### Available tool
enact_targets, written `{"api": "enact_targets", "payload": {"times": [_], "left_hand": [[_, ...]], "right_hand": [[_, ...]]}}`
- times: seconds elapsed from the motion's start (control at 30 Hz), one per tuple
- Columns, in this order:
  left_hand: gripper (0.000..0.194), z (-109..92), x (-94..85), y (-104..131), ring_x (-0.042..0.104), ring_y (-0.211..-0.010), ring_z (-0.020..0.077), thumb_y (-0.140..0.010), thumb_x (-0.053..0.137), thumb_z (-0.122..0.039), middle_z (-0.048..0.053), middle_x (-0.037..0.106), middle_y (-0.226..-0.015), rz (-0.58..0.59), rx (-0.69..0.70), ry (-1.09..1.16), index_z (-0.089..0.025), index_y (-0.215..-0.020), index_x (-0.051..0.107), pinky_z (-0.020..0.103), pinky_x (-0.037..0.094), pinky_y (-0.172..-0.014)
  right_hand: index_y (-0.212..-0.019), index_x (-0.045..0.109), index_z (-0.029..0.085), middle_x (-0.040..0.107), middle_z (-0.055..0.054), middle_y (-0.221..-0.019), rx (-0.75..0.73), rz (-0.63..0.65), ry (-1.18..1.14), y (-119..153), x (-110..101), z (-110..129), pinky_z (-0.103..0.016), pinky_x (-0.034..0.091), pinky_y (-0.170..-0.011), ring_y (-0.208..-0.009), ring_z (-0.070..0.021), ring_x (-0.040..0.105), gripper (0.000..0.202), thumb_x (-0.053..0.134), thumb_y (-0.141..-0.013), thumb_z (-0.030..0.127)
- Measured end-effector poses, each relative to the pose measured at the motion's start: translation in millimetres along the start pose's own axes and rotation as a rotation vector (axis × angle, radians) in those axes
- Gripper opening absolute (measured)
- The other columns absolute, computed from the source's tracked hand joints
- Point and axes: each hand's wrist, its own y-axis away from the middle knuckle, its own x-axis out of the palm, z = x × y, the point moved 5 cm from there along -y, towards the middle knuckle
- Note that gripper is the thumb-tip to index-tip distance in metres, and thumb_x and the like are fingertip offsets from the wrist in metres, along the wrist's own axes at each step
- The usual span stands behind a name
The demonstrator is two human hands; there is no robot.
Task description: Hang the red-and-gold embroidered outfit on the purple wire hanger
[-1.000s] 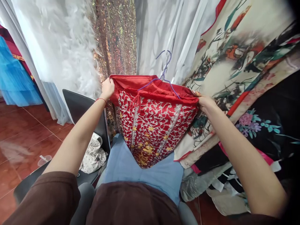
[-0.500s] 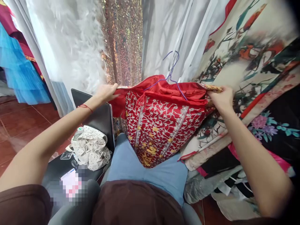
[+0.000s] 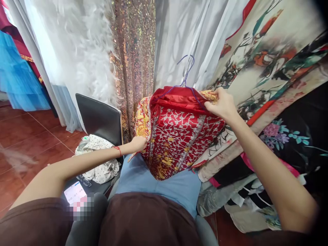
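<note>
A red garment (image 3: 176, 136) with silver and gold embroidery lies over my lap, its red lining showing along the top. A purple wire hanger (image 3: 188, 73) stands up out of it, partly inside the garment. My left hand (image 3: 139, 143) is closed on the front edge of the garment's left side, where a gold-embroidered panel is folded over. My right hand (image 3: 221, 104) grips the gold-trimmed upper edge at the right. Both hands' fingertips are partly hidden by the cloth.
At the left, a black chair (image 3: 99, 116) holds a dotted white cloth bundle (image 3: 99, 171) and a lit phone (image 3: 75, 193). Behind hang a white feathery garment (image 3: 79, 44), sequinned fabric (image 3: 135, 44) and white drapes. Printed garments (image 3: 269, 58) hang on the right. Red tiles (image 3: 33, 136) cover the floor.
My left hand has moved down and right, folding the garment's left side inward over the front. My right hand has come inward to the left with its edge.
</note>
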Motion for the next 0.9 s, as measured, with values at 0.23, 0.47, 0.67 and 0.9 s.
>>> {"api": "enact_targets", "payload": {"times": [0.23,0.47,0.67,0.9], "left_hand": [[0.035,-59,12.6,23,0.074,-0.086,0.0276,-0.097,0.042,-0.027,0.016,0.077,-0.095,0.028,0.254,-0.034,-0.016,-0.098,0.075,0.039,0.056,-0.073],[0.040,-98,-173.4,-21,0.062,-0.120,0.0290,-0.100,0.040,-0.027,0.022,0.064,-0.131,-0.794,0.349,-0.054,-0.008,-0.130,0.059,0.042,0.053,-0.094],[0.039,-123,-241.6,-100,0.055,-0.130,0.0289,-0.096,0.053,-0.029,0.018,0.065,-0.132,-0.873,0.497,-0.097,-0.009,-0.129,0.057,0.043,0.038,-0.111],[0.033,-111,-225.4,-136,0.065,-0.096,0.0238,-0.105,0.036,-0.031,0.014,0.071,-0.103,-0.912,0.486,0.015,-0.015,-0.104,0.064,0.038,0.043,-0.089]], "right_hand": [[-0.117,0.061,0.009,0.066,-0.018,-0.101,-0.137,0.004,-0.049,-9,11,4,-0.039,0.045,-0.085,-0.089,-0.0274,0.058,0.039,0.053,-0.079,0.018],[-0.113,0.063,0.016,0.069,-0.015,-0.100,-0.241,-0.002,-0.152,-7,16,10,-0.042,0.049,-0.090,-0.096,-0.0292,0.062,0.037,0.044,-0.082,0.016],[-0.109,0.066,0.017,0.073,-0.013,-0.099,-0.278,0.052,-0.225,-1,6,13,-0.040,0.050,-0.086,-0.090,-0.0280,0.062,0.035,0.048,-0.078,0.018],[-0.104,0.066,0.015,0.073,-0.012,-0.099,0.010,-0.052,-0.318,10,11,-28,-0.035,0.050,-0.083,-0.086,-0.0229,0.065,0.028,0.055,-0.079,0.022]]}}
